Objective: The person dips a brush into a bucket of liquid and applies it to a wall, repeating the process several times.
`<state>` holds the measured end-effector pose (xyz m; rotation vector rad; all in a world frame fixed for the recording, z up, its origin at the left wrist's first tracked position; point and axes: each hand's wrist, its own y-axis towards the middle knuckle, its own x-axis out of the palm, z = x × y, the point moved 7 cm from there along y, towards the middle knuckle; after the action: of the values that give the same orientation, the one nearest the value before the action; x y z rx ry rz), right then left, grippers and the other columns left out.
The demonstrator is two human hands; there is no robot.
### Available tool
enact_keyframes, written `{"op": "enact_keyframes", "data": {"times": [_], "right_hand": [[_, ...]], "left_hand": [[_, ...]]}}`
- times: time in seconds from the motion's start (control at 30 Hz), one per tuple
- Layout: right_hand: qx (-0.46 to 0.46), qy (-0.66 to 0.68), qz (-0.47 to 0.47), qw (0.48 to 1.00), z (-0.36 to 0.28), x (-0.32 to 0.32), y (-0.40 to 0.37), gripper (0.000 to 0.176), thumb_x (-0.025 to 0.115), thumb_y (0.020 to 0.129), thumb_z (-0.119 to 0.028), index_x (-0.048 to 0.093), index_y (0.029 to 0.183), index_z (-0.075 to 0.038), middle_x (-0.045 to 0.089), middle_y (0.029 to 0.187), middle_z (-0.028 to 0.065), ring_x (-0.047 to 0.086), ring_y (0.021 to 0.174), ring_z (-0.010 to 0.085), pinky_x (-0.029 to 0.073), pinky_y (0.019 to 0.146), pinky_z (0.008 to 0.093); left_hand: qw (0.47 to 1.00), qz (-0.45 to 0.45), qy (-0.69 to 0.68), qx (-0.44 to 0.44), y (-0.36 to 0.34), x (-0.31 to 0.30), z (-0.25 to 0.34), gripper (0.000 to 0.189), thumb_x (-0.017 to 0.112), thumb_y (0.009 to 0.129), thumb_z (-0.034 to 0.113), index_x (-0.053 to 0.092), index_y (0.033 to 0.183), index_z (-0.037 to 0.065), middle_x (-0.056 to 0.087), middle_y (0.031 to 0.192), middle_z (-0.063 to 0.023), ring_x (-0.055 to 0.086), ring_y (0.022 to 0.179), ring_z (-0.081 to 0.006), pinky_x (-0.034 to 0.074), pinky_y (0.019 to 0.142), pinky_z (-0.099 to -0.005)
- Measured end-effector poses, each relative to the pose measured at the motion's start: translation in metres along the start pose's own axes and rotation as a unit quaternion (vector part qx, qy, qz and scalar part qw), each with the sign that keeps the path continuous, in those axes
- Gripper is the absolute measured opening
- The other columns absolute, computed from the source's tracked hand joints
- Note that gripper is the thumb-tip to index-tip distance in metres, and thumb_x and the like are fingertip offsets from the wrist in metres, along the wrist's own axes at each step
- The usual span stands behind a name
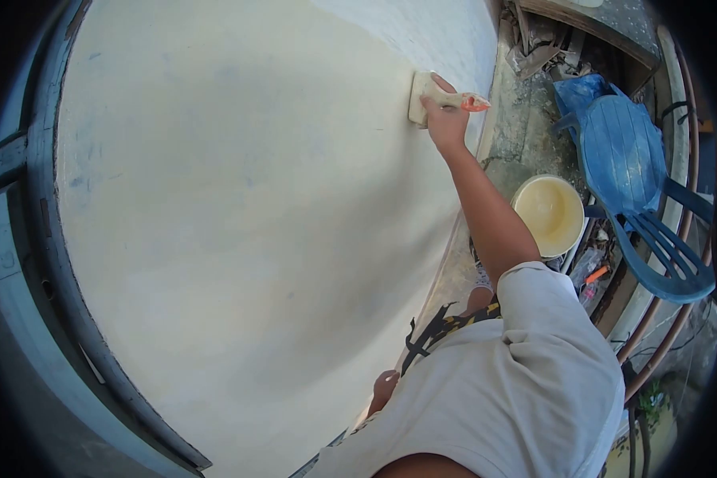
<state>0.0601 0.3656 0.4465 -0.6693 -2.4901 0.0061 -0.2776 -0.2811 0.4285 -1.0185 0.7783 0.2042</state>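
My right hand (444,119) is closed around a wide paintbrush (419,99) with a cream-coloured head and an orange-red handle end. The bristles press against a large pale wall (239,191), coated mostly in cream, with faint bluish patches and a whiter area at the top. My left hand (384,389) hangs low beside my shirt, close to the wall, with its fingers curled and no object visible in them. Part of that hand is hidden. Below my right forearm stands a round bucket (550,215) with cream paint inside.
A blue plastic chair (621,151) lies at the right, near a curved railing (687,191). Debris and an orange item (596,275) lie by the bucket. A wooden-edged ledge (605,28) is at the top right. A blue-grey frame (44,215) borders the wall's left side.
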Motion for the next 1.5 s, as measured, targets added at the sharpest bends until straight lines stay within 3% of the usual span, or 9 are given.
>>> {"op": "enact_keyframes", "data": {"times": [0.07, 0.23, 0.47, 0.63, 0.73, 0.93, 1.2, 1.37, 1.5], "right_hand": [[-0.066, -0.072, -0.041, 0.994, -0.043, 0.017, -0.004, 0.049, 0.061, 0.079, 0.0, 0.049, 0.127, -0.002, 0.06, 0.108, 0.0125, 0.06, 0.093, 0.0175, 0.056, 0.066, 0.0331], [0.106, 0.279, -0.051, 0.953, -0.059, 0.006, -0.005, 0.047, 0.062, 0.079, -0.001, 0.052, 0.125, -0.004, 0.059, 0.107, 0.0105, 0.061, 0.089, 0.0165, 0.057, 0.058, 0.0296], [0.079, 0.042, 0.034, 0.995, 0.043, -0.064, 0.006, 0.045, 0.062, 0.078, 0.001, 0.054, 0.122, -0.002, 0.061, 0.109, 0.0122, 0.06, 0.094, 0.0163, 0.048, 0.085, 0.0271], [-0.046, -0.063, -0.042, 0.996, -0.016, -0.006, -0.004, 0.047, 0.063, 0.078, 0.0, 0.052, 0.124, -0.002, 0.06, 0.11, 0.0121, 0.061, 0.091, 0.0169, 0.054, 0.076, 0.0287], [0.122, 0.241, -0.048, 0.962, -0.041, -0.009, -0.002, 0.049, 0.063, 0.078, -0.002, 0.052, 0.126, -0.007, 0.059, 0.109, 0.009, 0.062, 0.086, 0.0155, 0.057, 0.057, 0.0303], [0.119, 0.08, 0.005, 0.99, 0.083, -0.074, 0.026, 0.048, 0.063, 0.078, 0.0, 0.053, 0.125, -0.006, 0.061, 0.106, 0.0099, 0.062, 0.086, 0.0164, 0.056, 0.062, 0.0308], [-0.013, -0.059, -0.05, 0.997, 0.017, -0.023, 0.02, 0.046, 0.063, 0.078, 0.001, 0.055, 0.122, -0.005, 0.061, 0.106, 0.0102, 0.062, 0.084, 0.0167, 0.055, 0.07, 0.0284], [0.118, 0.273, -0.065, 0.953, -0.029, -0.019, 0.024, 0.049, 0.063, 0.077, -0.001, 0.053, 0.125, -0.007, 0.061, 0.104, 0.0083, 0.062, 0.08, 0.0134, 0.055, 0.059, 0.0265], [0.002, -0.067, 0.014, 0.998, 0.065, -0.077, 0.048, 0.044, 0.063, 0.076, 0.0, 0.058, 0.12, -0.005, 0.064, 0.102, 0.0106, 0.063, 0.082, 0.016, 0.053, 0.067, 0.0274]], "left_hand": [[0.998, 0.006, 0.058, 0.029, -0.002, -0.004, 0.015, 0.036, 0.061, 0.085, 0.034, 0.064, 0.105, 0.005, 0.067, 0.09, -0.0101, 0.063, 0.076, -0.018, 0.049, 0.07, -0.0316], [0.998, -0.002, 0.001, 0.061, 0.011, 0.003, -0.001, 0.036, 0.061, 0.084, 0.034, 0.065, 0.105, 0.005, 0.067, 0.092, -0.0103, 0.064, 0.079, -0.0189, 0.049, 0.073, -0.0317], [0.999, -0.005, 0.035, 0.003, 0.012, -0.004, 0.004, 0.036, 0.061, 0.084, 0.035, 0.065, 0.106, 0.006, 0.067, 0.094, -0.0102, 0.064, 0.083, -0.0194, 0.05, 0.075, -0.0316], [0.997, -0.008, 0.046, 0.067, 0.01, -0.006, 0.01, 0.037, 0.062, 0.084, 0.036, 0.065, 0.105, 0.005, 0.067, 0.095, -0.0108, 0.064, 0.084, -0.0201, 0.05, 0.076, -0.0318], [0.999, -0.017, 0.027, 0.028, 0.007, -0.006, 0.018, 0.037, 0.062, 0.085, 0.035, 0.065, 0.106, 0.005, 0.067, 0.097, -0.0113, 0.064, 0.085, -0.0209, 0.05, 0.076, -0.0322], [0.998, -0.008, 0.062, -0.017, -0.002, -0.008, 0.042, 0.036, 0.061, 0.085, 0.032, 0.064, 0.107, 0.004, 0.067, 0.099, -0.0113, 0.065, 0.085, -0.0218, 0.05, 0.075, -0.033], [0.996, -0.017, 0.049, 0.069, 0.0, -0.001, 0.011, 0.032, 0.061, 0.086, 0.031, 0.066, 0.102, 0.004, 0.066, 0.102, -0.0113, 0.062, 0.098, -0.0226, 0.047, 0.085, -0.0319], [0.998, -0.025, 0.058, 0.026, -0.007, -0.002, 0.051, 0.032, 0.062, 0.086, 0.032, 0.065, 0.104, 0.005, 0.067, 0.096, -0.0107, 0.064, 0.084, -0.0195, 0.05, 0.075, -0.0311], [0.997, 0.005, 0.027, -0.067, -0.012, -0.005, 0.063, 0.031, 0.062, 0.085, 0.03, 0.065, 0.104, 0.006, 0.067, 0.094, -0.0098, 0.064, 0.078, -0.0186, 0.05, 0.069, -0.0303]]}}
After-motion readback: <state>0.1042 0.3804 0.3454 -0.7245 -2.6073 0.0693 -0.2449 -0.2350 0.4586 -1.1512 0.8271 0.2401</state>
